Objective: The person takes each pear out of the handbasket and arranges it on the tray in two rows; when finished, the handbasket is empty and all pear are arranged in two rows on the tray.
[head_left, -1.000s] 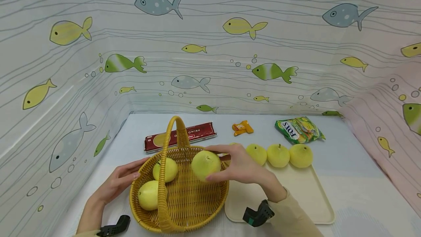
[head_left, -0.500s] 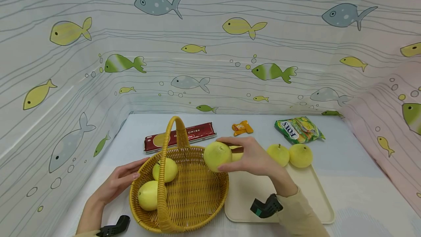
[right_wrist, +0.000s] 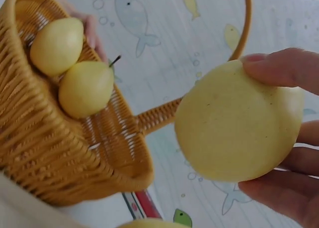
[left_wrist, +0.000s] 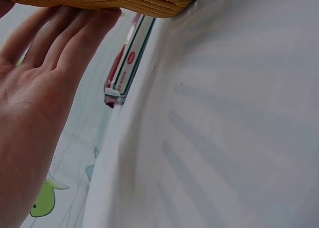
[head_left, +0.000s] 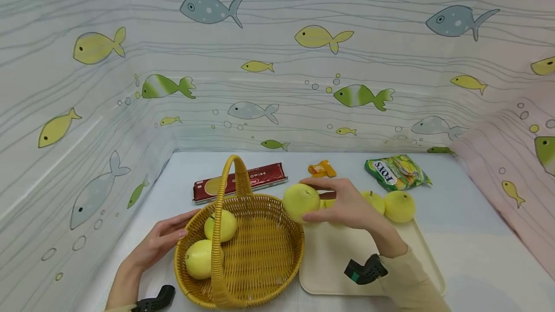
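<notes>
My right hand [head_left: 351, 204] grips a round yellow-green pear [head_left: 301, 202] between thumb and fingers, above the right rim of the wicker basket [head_left: 260, 297]. In the right wrist view the same pear [right_wrist: 234, 123] hangs well apart from the basket's wall. Two more pears lie in the basket's left part, one farther back [head_left: 226, 226] and one nearer [head_left: 199, 259], partly behind the tall handle. My left hand [head_left: 158, 242] rests against the basket's left outer side with its fingers extended; in the left wrist view the fingers [left_wrist: 70, 44] touch the wicker from below.
Right of the basket lies a cream tray [head_left: 368, 273] with several pears along its back edge, some hidden by my right hand. Behind stand a red biscuit pack [head_left: 264, 175], a small orange packet [head_left: 322, 169] and a green Fox's bag [head_left: 398, 172]. Fish-patterned walls enclose the table.
My right hand has carried the pear rightward and up, from over the basket's inside to above its right rim. The left hand stays against the basket.
</notes>
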Action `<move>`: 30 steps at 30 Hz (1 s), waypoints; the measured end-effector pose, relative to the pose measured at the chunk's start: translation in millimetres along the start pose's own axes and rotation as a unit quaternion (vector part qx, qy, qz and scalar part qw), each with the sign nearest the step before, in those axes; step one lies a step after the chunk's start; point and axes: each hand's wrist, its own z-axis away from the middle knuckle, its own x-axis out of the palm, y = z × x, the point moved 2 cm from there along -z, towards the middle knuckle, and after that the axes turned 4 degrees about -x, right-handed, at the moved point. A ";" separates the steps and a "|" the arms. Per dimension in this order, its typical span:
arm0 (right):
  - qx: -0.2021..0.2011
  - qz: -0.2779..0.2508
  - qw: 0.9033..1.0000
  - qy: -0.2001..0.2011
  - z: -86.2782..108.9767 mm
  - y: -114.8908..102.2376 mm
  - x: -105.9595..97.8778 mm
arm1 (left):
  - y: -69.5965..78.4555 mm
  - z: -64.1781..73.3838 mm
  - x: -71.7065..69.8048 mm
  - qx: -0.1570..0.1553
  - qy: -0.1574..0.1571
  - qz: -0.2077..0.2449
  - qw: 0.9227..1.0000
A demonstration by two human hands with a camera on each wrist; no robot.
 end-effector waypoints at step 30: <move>0.051 -0.016 0.998 0.016 39.5 51.2 -4.7 | -1.8 -0.8 -2.1 -0.003 -0.001 -0.004 1.000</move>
